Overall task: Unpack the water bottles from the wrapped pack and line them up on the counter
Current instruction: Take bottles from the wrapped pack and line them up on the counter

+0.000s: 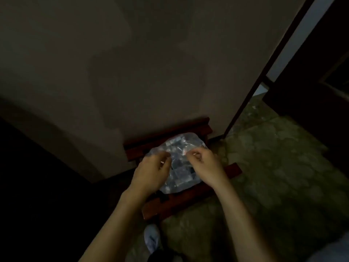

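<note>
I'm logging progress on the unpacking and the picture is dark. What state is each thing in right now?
Wrapped pack: plastic wrap on, bottles inside, resting on the red wooden stool.
Left hand: fingers curled, pinching the wrap on top.
Right hand: pinching the wrap on top.
Stool: upright, against the wall.

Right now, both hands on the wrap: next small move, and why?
Probably pull the hands apart to tear the wrap. The left hand and right hand each pinch the clear plastic on top of the water bottle pack, which looks still sealed on the red wooden stool.
</note>
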### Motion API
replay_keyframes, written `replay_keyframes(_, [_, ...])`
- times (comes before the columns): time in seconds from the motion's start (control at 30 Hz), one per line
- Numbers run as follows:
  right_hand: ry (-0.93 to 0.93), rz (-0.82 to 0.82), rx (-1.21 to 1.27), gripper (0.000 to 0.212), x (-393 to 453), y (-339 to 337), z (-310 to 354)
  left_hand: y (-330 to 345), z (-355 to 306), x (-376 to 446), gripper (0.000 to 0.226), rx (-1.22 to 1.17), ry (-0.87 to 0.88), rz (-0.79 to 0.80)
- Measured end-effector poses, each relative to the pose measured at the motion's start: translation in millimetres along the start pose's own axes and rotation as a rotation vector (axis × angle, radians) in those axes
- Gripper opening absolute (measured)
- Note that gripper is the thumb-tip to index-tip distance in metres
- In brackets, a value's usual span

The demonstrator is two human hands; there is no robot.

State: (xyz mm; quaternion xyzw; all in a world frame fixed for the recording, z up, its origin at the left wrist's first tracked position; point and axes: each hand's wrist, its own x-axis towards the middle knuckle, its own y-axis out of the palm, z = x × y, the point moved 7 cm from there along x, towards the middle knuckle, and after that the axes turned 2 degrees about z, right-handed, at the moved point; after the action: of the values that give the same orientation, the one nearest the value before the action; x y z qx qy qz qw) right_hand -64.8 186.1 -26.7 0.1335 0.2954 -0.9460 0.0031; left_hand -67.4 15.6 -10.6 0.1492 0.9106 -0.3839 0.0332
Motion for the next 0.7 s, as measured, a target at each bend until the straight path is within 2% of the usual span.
replay_keyframes(0.23, [0.199,0.053,0.073,0.022,46,24,-48,44,34,59,0.029,-0.067,-0.084,0.159])
replay_keyframes(0.33, [0.249,0.044,0.039,0.013,66,33,-57,54,60,81,0.028,-0.039,-0.13,0.209])
replay_keyframes(0.7, [0.462,0.144,0.034,0.027,130,94,-121,127,112,119,0.03,-0.155,-0.323,0.367])
